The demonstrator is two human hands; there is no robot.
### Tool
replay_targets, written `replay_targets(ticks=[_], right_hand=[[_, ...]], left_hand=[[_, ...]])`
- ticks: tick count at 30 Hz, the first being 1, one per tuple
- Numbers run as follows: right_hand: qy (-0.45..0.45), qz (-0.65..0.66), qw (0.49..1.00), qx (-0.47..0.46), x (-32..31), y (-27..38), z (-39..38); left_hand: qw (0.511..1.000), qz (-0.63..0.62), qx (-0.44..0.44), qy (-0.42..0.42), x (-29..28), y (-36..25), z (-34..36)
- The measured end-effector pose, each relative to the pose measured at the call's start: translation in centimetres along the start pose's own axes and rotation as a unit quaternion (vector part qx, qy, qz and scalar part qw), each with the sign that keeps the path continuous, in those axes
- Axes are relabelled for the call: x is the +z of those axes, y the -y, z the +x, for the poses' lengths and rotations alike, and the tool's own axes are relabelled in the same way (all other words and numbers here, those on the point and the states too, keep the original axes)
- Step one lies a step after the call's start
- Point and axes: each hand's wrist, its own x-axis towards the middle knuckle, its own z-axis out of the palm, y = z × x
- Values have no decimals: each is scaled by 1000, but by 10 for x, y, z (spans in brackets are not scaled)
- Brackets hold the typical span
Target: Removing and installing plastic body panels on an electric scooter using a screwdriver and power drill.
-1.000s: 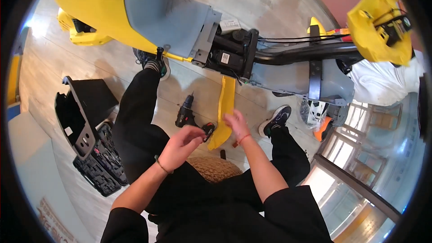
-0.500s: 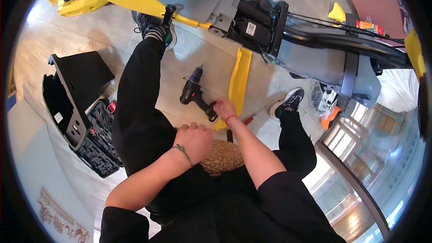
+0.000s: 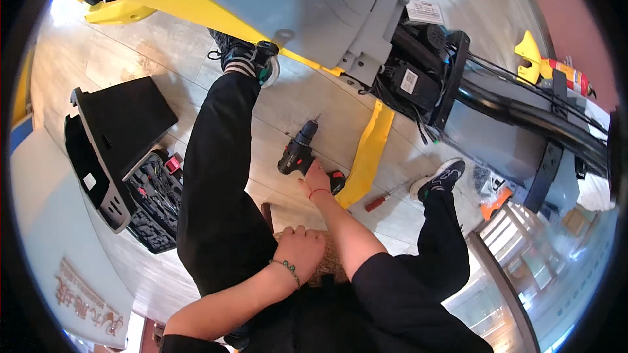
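Note:
My right hand (image 3: 317, 175) is wrapped round the handle of a black cordless drill (image 3: 299, 150). The drill lies on the floor, its bit pointing away from me. Close to my lap, my left hand (image 3: 302, 248) is curled into a fist above a brown textured seat (image 3: 327, 240); whatever may be inside the fist is hidden. Just right of the drill lies a long yellow panel (image 3: 369, 150). A screwdriver (image 3: 376, 204) with a red handle rests on the floor beyond the panel's near end.
A yellow and grey vehicle body (image 3: 314, 16) with exposed wiring (image 3: 418, 85) and a black tube frame (image 3: 517, 114) spans the far side. To the left stand a black bin-like box (image 3: 134, 117) and an open tool case (image 3: 157, 202). An orange part (image 3: 495, 204) lies at right.
My right hand has moved from beside the drill's base up to its handle and closed on it. My left fist stays near my lap. The view has shifted, showing more of the screwdriver.

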Motion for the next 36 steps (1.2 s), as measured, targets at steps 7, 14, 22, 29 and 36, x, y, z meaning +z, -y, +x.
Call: replay_targets(ticks=[7, 14, 22, 29, 36], right_hand=[[-7, 108, 994, -19, -23, 1, -3], [-30, 127, 987, -88, -117, 11, -69], [-77, 95, 988, -93, -183, 47, -120], [-163, 103, 975, -110, -193, 70, -115], [-150, 80, 983, -66, -187, 81, -104]], left_hand=[[967, -162, -72, -184, -34, 3, 16], [854, -289, -48, -430, -50, 23, 24], [880, -336, -204, -268, -80, 45, 40], [844, -447, -186, -230, -99, 55, 68], [807, -478, -237, -254, -98, 62, 72]])
